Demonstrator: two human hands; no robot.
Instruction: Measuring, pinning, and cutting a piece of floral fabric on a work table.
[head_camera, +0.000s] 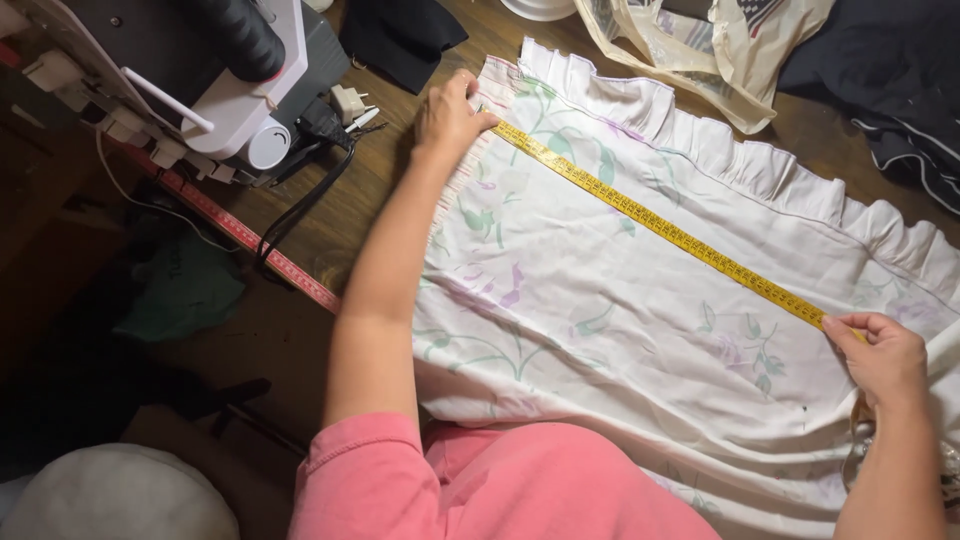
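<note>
Stretching a yellow tape (665, 228) taut across a white floral cloth (600, 320), both hands pin its ends. Left hand (450, 115) sits at the cloth's far left corner, fingers closed down on the tape's start, pressing it to the cloth right at the edge. Right hand (885, 355) pinches the other end near the cloth's right side, thumb and fingers shut on the tape. Tape runs diagonally, just inside and roughly parallel to the ruffle (740, 150) along the far edge. Cloth lies flat on the wooden surface (330, 225), near edge hanging over toward the person's pink shirt (480, 480). Left of the cloth a bare strip of surface, then a sewing machine (215, 80) with black cord (300, 200) and a red tape (250, 240) along the surface's edge. Beyond the ruffle: plastic bag (700, 50), dark fabric (890, 70) at far right, black cloth (400, 35) near the machine. Little free room past the ruffle; the open gap is on the left between cloth and machine
</note>
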